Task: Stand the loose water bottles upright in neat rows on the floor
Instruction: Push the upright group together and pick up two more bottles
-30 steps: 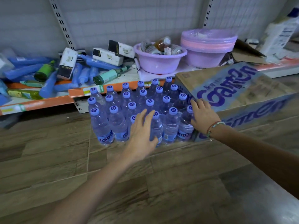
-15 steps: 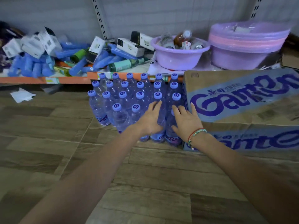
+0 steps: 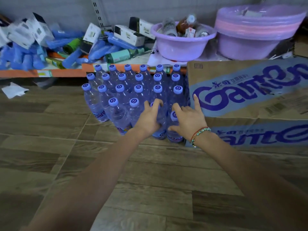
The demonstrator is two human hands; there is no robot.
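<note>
Clear water bottles with blue caps (image 3: pixel 138 89) stand upright in several rows on the wooden floor, next to a cardboard water carton (image 3: pixel 246 90). My left hand (image 3: pixel 148 119) curls over the cap and neck of a front-row bottle (image 3: pixel 160 134). My right hand (image 3: pixel 189 120) wraps the shoulder of the front-right bottle (image 3: pixel 174 137); its cap shows between thumb and fingers, and the index finger touches the carton. The front row is shorter than the rows behind, with no bottle at its left end.
A low orange-edged shelf (image 3: pixel 63 73) behind the bottles holds scattered blue packs, white boxes and green bottles. Two purple basins (image 3: pixel 181 45) (image 3: pixel 255 44) sit on it to the right. A white paper scrap (image 3: pixel 14 91) lies on the floor at left.
My left hand moved right onto a front-row bottle. My right hand came off the carton's side onto the front-right bottle. The view shifted closer and leftward.
</note>
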